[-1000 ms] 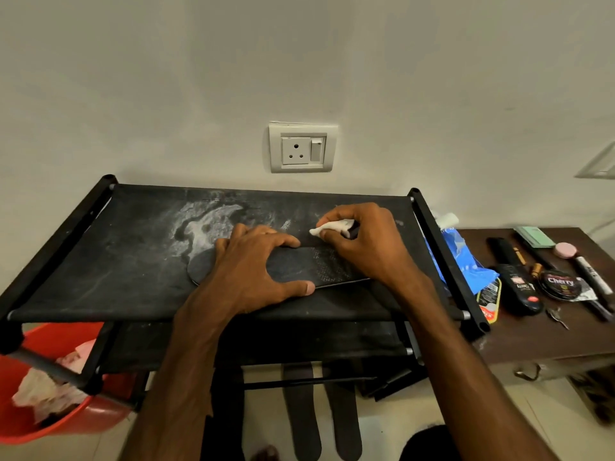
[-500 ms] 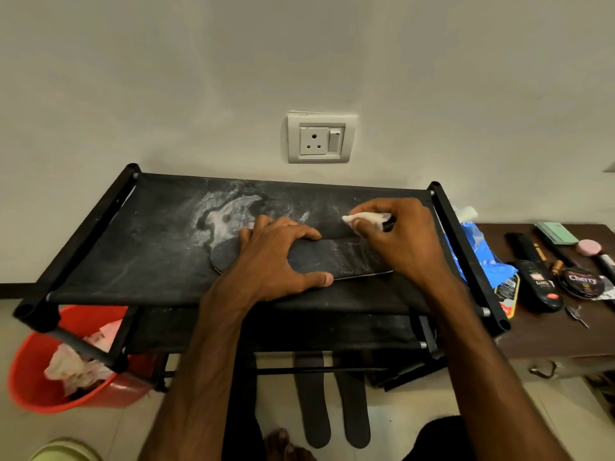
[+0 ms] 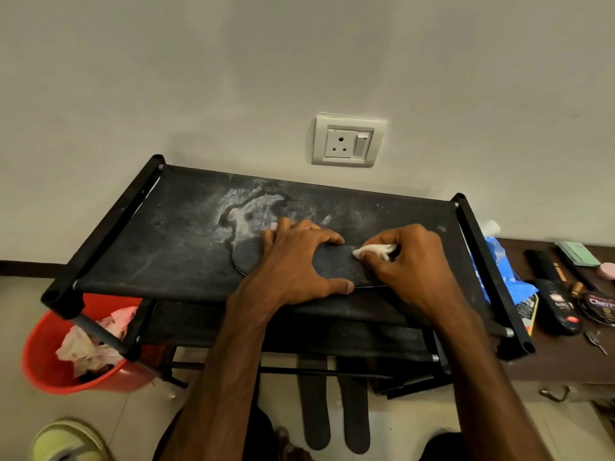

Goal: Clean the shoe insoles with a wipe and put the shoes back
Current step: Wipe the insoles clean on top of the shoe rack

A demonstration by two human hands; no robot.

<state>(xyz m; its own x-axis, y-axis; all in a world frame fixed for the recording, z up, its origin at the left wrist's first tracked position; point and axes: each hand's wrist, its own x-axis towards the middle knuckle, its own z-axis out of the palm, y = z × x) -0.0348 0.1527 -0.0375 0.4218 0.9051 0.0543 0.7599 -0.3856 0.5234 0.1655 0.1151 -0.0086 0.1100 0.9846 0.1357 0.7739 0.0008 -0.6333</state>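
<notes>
Dim warm light, soft focus, wide-angle edge distortion

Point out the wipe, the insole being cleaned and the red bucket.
wipe [image 3: 374, 251]: head view, on the middle of the white wad.
insole [image 3: 248, 259]: head view, on its bare rounded end.
red bucket [image 3: 109, 382]: head view, on its lower front wall.

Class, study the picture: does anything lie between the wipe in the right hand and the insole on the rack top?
Nothing visible does: the right hand holds the wipe straight against the insole. Only the left hand, spread flat over the insole's middle, covers the stretch toward its rounded end.
</notes>
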